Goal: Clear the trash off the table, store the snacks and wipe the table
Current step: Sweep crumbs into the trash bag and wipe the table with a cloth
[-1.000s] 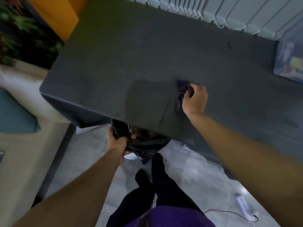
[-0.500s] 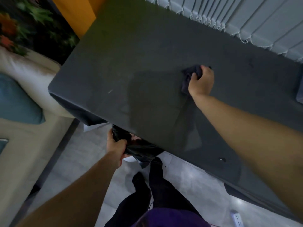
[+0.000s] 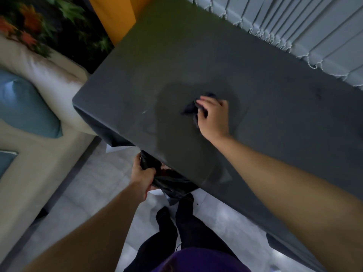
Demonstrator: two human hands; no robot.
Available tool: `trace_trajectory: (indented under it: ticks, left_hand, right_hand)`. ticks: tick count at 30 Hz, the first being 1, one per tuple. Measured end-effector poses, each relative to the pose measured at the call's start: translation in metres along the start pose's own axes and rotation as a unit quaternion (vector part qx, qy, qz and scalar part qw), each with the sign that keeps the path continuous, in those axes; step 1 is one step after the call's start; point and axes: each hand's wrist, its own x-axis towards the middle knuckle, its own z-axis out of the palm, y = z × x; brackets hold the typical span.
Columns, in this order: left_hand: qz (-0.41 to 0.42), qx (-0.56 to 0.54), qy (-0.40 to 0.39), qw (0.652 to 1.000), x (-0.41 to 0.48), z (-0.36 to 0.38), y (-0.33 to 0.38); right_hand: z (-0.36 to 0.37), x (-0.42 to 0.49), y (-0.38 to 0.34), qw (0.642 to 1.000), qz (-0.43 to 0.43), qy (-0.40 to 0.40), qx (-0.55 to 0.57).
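A dark grey table [image 3: 275, 118] fills the middle of the head view. My right hand [image 3: 214, 118] grips a dark crumpled cloth [image 3: 191, 108] and presses it on the tabletop near the middle. A damp-looking darker patch surrounds the cloth. Below the table's near edge my left hand [image 3: 142, 173] grips the rim of a black trash bag [image 3: 170, 183], which hangs partly hidden under the table edge. Something reddish shows inside the bag's mouth.
A beige sofa [image 3: 29, 154] with a teal cushion [image 3: 23, 107] stands on the left. Grey vertical blinds [image 3: 294, 26] run behind the table's far edge. An orange panel [image 3: 112, 14] and leafy picture are at the top left. My dark-clad legs [image 3: 176, 228] stand on grey floor tiles.
My right hand has dragged the cloth leftward across the tabletop. The view has swung left, so the clear box at the right is out of sight. My left hand still holds the bag.
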Motion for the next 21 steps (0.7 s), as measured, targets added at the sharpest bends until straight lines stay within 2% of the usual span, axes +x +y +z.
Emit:
trace_trajectory:
  ticks: [1,3,6,7,8,9,11,12,13,16,17,19,21]
  left_hand:
    - [0.002,-0.003,0.001,1.0,-0.001,0.0,0.0]
    - [0.005,-0.011,0.001,1.0,-0.003,-0.002,-0.001]
    - [0.008,-0.019,-0.001,1.0,-0.006,-0.006,-0.004]
    - [0.01,-0.021,-0.001,1.0,-0.007,-0.008,-0.006]
    - [0.012,-0.024,-0.001,1.0,-0.009,-0.01,-0.008]
    - [0.013,-0.028,-0.001,1.0,-0.01,-0.012,-0.01]
    - [0.016,-0.035,0.003,0.999,-0.015,-0.017,-0.014]
    - [0.017,-0.039,0.004,0.999,-0.018,-0.02,-0.016]
    - [0.018,-0.041,0.005,0.999,-0.02,-0.022,-0.018]
    - [0.016,-0.048,0.007,0.999,-0.026,-0.032,-0.027]
    - [0.017,-0.05,0.009,0.999,-0.029,-0.035,-0.03]
    - [0.02,-0.054,0.013,0.998,-0.035,-0.044,-0.036]
    - [0.018,-0.068,0.015,0.997,-0.039,-0.052,-0.042]
  right_hand:
    - [0.006,-0.004,-0.005,1.0,-0.004,-0.003,-0.005]
    - [0.017,-0.024,-0.02,0.993,-0.085,-0.077,0.016]
    - [0.018,-0.058,-0.038,0.94,-0.22,-0.25,0.074]
    - [0.016,-0.063,-0.038,0.927,-0.241,-0.276,0.08]
    - [0.015,-0.064,-0.038,0.93,-0.242,-0.263,0.084]
    - [0.014,-0.062,-0.038,0.949,-0.212,-0.215,0.086]
    - [0.013,-0.059,-0.039,0.986,-0.11,-0.11,0.055]
    - [0.014,-0.061,-0.043,0.99,-0.089,-0.102,0.039]
    - [0.016,-0.065,-0.048,0.985,-0.103,-0.133,0.037]
    - [0.017,-0.082,-0.063,0.94,-0.162,-0.287,0.081]
    - [0.013,-0.083,-0.066,0.933,-0.168,-0.302,0.098]
    - [0.004,-0.075,-0.066,0.949,-0.169,-0.236,0.125]
    - [-0.003,-0.057,-0.054,0.979,-0.114,-0.112,0.124]
